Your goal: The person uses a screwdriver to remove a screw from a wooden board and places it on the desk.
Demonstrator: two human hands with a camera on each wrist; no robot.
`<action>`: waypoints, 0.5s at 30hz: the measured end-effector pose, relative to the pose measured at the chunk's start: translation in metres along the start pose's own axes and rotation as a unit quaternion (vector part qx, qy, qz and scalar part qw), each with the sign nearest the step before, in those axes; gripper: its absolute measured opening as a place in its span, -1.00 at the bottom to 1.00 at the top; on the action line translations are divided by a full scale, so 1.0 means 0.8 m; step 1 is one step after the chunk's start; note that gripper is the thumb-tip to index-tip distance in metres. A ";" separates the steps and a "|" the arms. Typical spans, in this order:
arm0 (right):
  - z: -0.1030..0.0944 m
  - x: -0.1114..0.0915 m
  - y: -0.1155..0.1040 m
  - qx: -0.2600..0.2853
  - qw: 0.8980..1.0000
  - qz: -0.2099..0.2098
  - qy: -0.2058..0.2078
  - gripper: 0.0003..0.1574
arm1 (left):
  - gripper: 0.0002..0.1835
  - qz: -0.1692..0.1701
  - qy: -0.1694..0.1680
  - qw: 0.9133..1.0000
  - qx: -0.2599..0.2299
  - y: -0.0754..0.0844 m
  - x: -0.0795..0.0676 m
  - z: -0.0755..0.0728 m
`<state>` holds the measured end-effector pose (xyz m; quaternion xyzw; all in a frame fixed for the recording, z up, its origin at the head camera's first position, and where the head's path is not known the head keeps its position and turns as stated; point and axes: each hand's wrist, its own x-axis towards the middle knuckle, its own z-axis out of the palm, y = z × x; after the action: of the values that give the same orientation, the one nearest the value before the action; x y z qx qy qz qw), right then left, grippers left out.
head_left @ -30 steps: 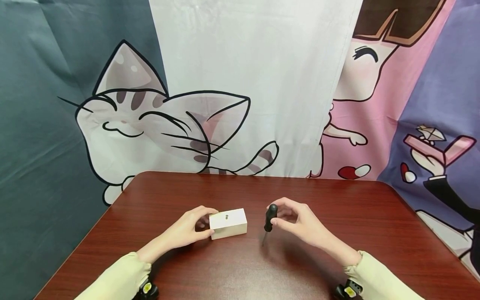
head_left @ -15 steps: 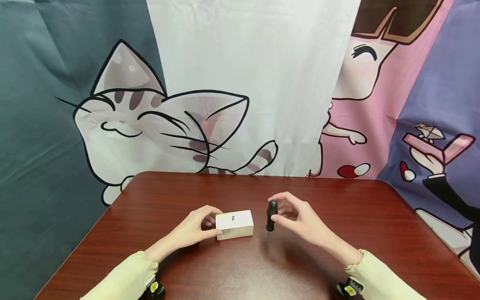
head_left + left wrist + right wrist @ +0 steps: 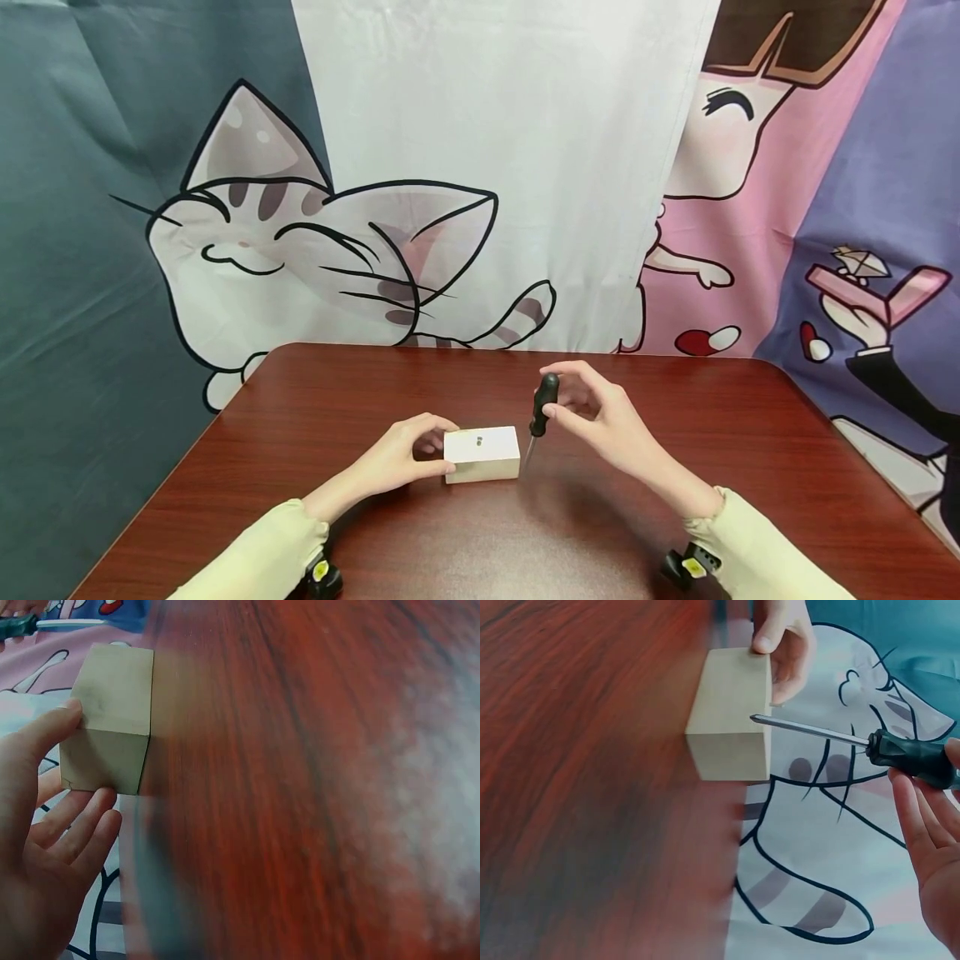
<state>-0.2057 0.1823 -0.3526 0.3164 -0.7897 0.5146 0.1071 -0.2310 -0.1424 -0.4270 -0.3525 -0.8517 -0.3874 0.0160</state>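
Note:
A pale, box-shaped wooden block (image 3: 482, 467) lies on the table, with two small dark spots close together on its top. My left hand (image 3: 405, 457) grips its left end, thumb on the near side and fingers behind, as the left wrist view also shows of the block (image 3: 112, 690). In my right hand (image 3: 611, 421) is a screwdriver (image 3: 543, 407) with a black handle, pinched between thumb and fingers. Its metal shaft (image 3: 810, 729) points down and slightly left, the tip beside the block's right end in the head view.
A reddish-brown wooden table (image 3: 375, 383) carries the block. Behind it hangs a cloth backdrop (image 3: 585, 167) printed with a cartoon cat and other figures. Each wrist wears a small black camera, such as the left wrist camera (image 3: 324, 577).
My left hand has slid the block to the right and turned it slightly. My right hand has lifted the screwdriver higher, and the gap between tool and block has narrowed.

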 end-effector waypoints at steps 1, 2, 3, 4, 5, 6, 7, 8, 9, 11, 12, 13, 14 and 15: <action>0.000 0.001 -0.001 0.002 1.000 -0.002 0.003 -0.46 | -0.53 -0.001 -0.002 1.000 0.000 0.000 0.001 0.000; 0.000 0.003 -0.003 0.005 1.000 -0.005 0.006 -0.45 | -0.53 -0.001 -0.004 1.000 -0.001 0.001 0.002 0.000; -0.001 0.004 -0.004 0.007 1.000 -0.006 0.009 -0.44 | -0.53 -0.002 -0.006 1.000 0.000 0.001 0.003 0.000; -0.001 0.005 -0.005 0.007 1.000 -0.007 0.013 -0.42 | -0.53 -0.001 -0.007 1.000 0.002 0.001 0.003 0.001; -0.001 0.006 -0.006 0.007 1.000 -0.009 0.017 -0.41 | -0.53 -0.002 -0.009 1.000 0.003 0.002 0.004 0.001; -0.001 0.007 -0.007 0.007 1.000 -0.011 0.021 -0.40 | -0.53 -0.002 -0.010 1.000 0.004 0.002 0.005 0.001; -0.001 0.009 -0.008 0.008 1.000 -0.013 0.024 -0.39 | -0.53 -0.002 -0.011 1.000 0.002 0.002 0.005 0.001; 0.000 0.010 -0.008 0.007 0.999 -0.017 0.026 -0.38 | -0.53 -0.002 -0.012 1.000 0.001 0.002 0.006 0.002; 0.000 0.011 -0.009 0.007 0.999 -0.018 0.028 -0.38 | -0.53 -0.002 -0.013 1.000 -0.001 0.002 0.006 0.002; 0.001 0.013 -0.010 0.008 0.999 -0.019 0.031 -0.38 | -0.53 0.000 -0.014 1.000 -0.008 0.003 0.007 0.004; 0.002 0.014 -0.010 0.008 0.999 -0.019 0.032 -0.38 | -0.53 0.002 -0.015 1.000 -0.010 0.002 0.008 0.006; 0.002 0.015 -0.010 0.007 0.999 -0.018 0.034 -0.38 | -0.53 0.005 -0.016 1.000 -0.013 0.002 0.009 0.007; 0.003 0.016 -0.010 0.005 0.999 -0.016 0.036 -0.38 | -0.53 0.008 -0.018 1.000 -0.012 0.002 0.010 0.008; 0.004 0.017 -0.010 0.004 0.999 -0.013 0.038 -0.39 | -0.53 0.011 -0.019 1.000 -0.013 0.002 0.011 0.010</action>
<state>-0.2109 0.1719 -0.3413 0.3078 -0.7786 0.5280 0.1423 -0.2342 -0.1313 -0.4287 -0.3692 -0.8429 -0.3915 -0.0001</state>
